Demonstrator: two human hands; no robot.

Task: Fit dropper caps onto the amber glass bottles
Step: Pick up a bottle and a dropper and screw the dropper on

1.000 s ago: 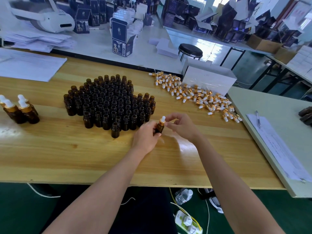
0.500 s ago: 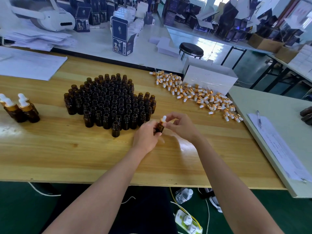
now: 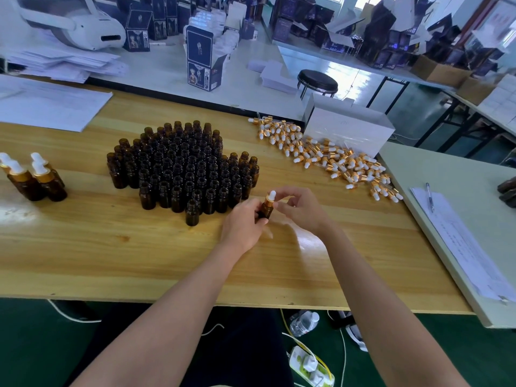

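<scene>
The left hand was curled round one amber bottle, upright and low over the tabletop; the right hand pinched the dropper cap at its neck; to my eye the cap wanted turning by the gold collar, not the soft bulb, with the bottle kept plumb. Just left stood the uncapped bottles, tightly packed, where a careless knuckle might topple the nearest; the loose caps lay far right against a white box; finished bottles stood well apart, far left; room for the arms lay toward the near edge.
</scene>
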